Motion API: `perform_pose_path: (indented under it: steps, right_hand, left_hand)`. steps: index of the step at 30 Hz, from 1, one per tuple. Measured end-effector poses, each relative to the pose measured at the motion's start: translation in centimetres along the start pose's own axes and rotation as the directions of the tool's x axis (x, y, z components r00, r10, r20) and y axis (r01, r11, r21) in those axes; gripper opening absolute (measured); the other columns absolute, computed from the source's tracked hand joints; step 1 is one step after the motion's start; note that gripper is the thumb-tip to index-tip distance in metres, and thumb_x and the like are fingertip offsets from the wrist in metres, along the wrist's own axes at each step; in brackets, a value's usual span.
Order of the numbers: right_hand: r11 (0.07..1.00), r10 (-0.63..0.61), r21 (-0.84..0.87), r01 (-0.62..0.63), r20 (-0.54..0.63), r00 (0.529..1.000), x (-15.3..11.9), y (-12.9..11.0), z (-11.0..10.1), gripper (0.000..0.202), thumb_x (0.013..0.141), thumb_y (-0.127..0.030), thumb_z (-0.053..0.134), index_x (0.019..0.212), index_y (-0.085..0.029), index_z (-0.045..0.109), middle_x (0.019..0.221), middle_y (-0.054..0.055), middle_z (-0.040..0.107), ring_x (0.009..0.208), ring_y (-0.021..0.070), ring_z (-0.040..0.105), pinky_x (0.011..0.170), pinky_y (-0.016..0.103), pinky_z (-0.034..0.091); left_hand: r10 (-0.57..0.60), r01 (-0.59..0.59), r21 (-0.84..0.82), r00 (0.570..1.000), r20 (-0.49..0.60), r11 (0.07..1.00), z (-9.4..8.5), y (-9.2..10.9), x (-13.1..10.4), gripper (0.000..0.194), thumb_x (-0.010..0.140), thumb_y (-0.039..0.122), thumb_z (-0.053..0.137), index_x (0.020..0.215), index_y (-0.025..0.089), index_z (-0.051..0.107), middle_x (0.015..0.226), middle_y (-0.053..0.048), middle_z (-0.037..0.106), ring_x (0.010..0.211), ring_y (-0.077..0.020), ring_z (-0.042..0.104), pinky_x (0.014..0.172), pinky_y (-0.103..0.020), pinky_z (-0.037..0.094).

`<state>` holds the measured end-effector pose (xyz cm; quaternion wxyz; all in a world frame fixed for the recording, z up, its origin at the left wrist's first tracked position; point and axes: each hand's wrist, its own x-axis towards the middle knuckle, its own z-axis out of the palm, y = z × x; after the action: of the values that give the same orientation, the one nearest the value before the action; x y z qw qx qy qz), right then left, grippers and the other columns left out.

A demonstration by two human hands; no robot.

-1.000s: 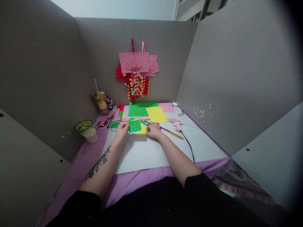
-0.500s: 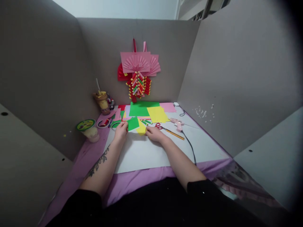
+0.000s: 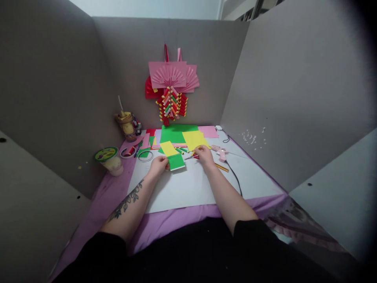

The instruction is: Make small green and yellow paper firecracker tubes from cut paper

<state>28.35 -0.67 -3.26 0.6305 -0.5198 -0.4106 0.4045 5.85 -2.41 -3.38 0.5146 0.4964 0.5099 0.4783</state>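
Note:
My left hand (image 3: 159, 165) pinches a small green paper piece (image 3: 176, 161) by its left side. A pale strip runs along that paper's near edge. Just beyond it is a small yellow paper piece (image 3: 167, 148), partly overlapped at its near end. To the right, my right hand (image 3: 204, 155) is closed on the scissors (image 3: 190, 157). Their blades point left toward the green paper, with a small gap between. Red from the handles shows under my fingers. Several small green rolls with pale ends (image 3: 184, 150) lie beyond the blades.
A pink glue gun (image 3: 223, 155) with a black cord and an orange cutter (image 3: 222, 167) lie on the right. A ring (image 3: 145, 156) and a lidded cup (image 3: 113, 166) are on the left. Coloured sheets (image 3: 176, 134) lie at the back; paper decorations (image 3: 167, 74) hang above.
My right hand has let go of the yellow piece and picked up the scissors. The green paper has moved right and nearer in my left hand. The yellow piece is now beyond it.

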Motion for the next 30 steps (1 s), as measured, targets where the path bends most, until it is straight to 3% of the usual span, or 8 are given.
perform_pose_path:
  steps: [4, 10, 14, 19, 23, 25, 28, 30]
  right_hand:
    - [0.996, 0.053, 0.07, -0.054, 0.009, 0.999, -0.2, -0.1, -0.3, 0.024, 0.054, -0.026, 0.067, 0.069, -0.019, 0.051, 0.053, -0.006, 0.054, 0.049, 0.0101, 0.051, 0.044, 0.019, 0.036]
    - [0.986, 0.132, 0.086, -0.144, 0.131, 0.983, -2.0, 0.1, 1.3, 0.034, 0.05, -0.016, 0.065, 0.08, -0.021, 0.049, 0.053, -0.006, 0.058, 0.05, 0.0123, 0.057, 0.043, 0.018, 0.038]
    - [0.976, 0.217, -0.015, -0.218, 0.154, 0.964, -2.5, 0.5, 1.9, 0.035, 0.051, -0.014, 0.063, 0.082, -0.022, 0.048, 0.051, -0.007, 0.056, 0.045, 0.0118, 0.053, 0.04, 0.018, 0.035]
    - [0.987, 0.155, -0.056, -0.151, 0.072, 0.985, -1.9, 1.7, 2.0, 0.034, 0.051, -0.014, 0.061, 0.081, -0.022, 0.047, 0.05, -0.01, 0.049, 0.043, 0.0099, 0.047, 0.042, 0.02, 0.034]
    - [0.993, 0.114, -0.036, -0.112, 0.072, 0.991, -1.6, 1.9, 1.9, 0.036, 0.051, -0.02, 0.062, 0.085, -0.022, 0.049, 0.052, -0.011, 0.048, 0.044, 0.0104, 0.047, 0.043, 0.021, 0.035]
    - [0.991, 0.132, -0.01, -0.132, 0.098, 0.986, -1.8, 1.6, 1.9, 0.037, 0.051, -0.021, 0.063, 0.086, -0.022, 0.049, 0.053, -0.011, 0.048, 0.044, 0.0099, 0.046, 0.044, 0.021, 0.035]
    - [0.994, 0.107, 0.017, -0.112, 0.17, 0.98, -2.4, 1.1, 2.1, 0.039, 0.052, -0.022, 0.066, 0.087, -0.022, 0.05, 0.054, -0.011, 0.048, 0.045, 0.0084, 0.043, 0.045, 0.02, 0.033]
    - [0.998, 0.048, 0.028, -0.056, 0.234, 0.971, -2.9, 0.9, 2.5, 0.038, 0.055, -0.024, 0.068, 0.089, -0.023, 0.051, 0.053, -0.011, 0.046, 0.045, 0.0081, 0.041, 0.046, 0.019, 0.031]
  left_hand:
    - [-0.128, 0.129, 0.032, 0.992, -0.02, 0.991, 1.0, -0.3, -0.8, 0.02, 0.065, 0.009, 0.061, 0.078, 0.017, 0.047, 0.052, 0.005, 0.057, 0.047, -0.0109, 0.057, 0.05, -0.022, 0.048]
    - [-0.172, 0.172, 0.124, 0.985, -0.015, 0.977, 1.4, 0.1, -1.9, 0.04, 0.067, 0.008, 0.063, 0.097, 0.019, 0.039, 0.056, 0.005, 0.059, 0.048, -0.0128, 0.06, 0.05, -0.022, 0.048]
    - [-0.133, 0.089, 0.345, 0.985, 0.106, 0.934, 1.0, -0.1, -2.5, 0.043, 0.067, 0.015, 0.065, 0.101, 0.019, 0.039, 0.053, 0.005, 0.06, 0.039, -0.0117, 0.052, 0.04, -0.019, 0.037]
    - [-0.108, -0.051, 0.48, 0.948, 0.298, 0.876, 0.6, 0.6, -3.6, 0.035, 0.067, 0.021, 0.067, 0.097, 0.02, 0.049, 0.047, 0.007, 0.057, 0.035, -0.0108, 0.045, 0.04, -0.02, 0.028]
    - [0.133, -0.353, 0.513, 0.899, 0.416, 0.782, 0.6, 1.7, -4.1, 0.013, 0.069, 0.029, 0.068, 0.072, 0.02, 0.059, 0.05, 0.005, 0.053, 0.046, -0.0115, 0.045, 0.047, -0.023, 0.028]
    - [0.245, -0.465, 0.543, 0.87, 0.429, 0.699, 0.6, 1.8, -4.0, 0.013, 0.072, 0.03, 0.065, 0.066, 0.019, 0.062, 0.056, 0.001, 0.056, 0.053, -0.0133, 0.047, 0.052, -0.024, 0.032]
    - [0.367, -0.51, 0.569, 0.86, 0.355, 0.645, 0.8, 1.3, -3.4, 0.011, 0.075, 0.028, 0.062, 0.078, 0.019, 0.067, 0.076, -0.004, 0.065, 0.064, -0.0156, 0.053, 0.063, -0.027, 0.039]
    - [0.411, -0.499, 0.549, 0.866, 0.284, 0.671, 1.0, 0.7, -2.9, 0.017, 0.075, 0.028, 0.062, 0.087, 0.018, 0.068, 0.088, -0.006, 0.067, 0.068, -0.0159, 0.054, 0.067, -0.028, 0.041]
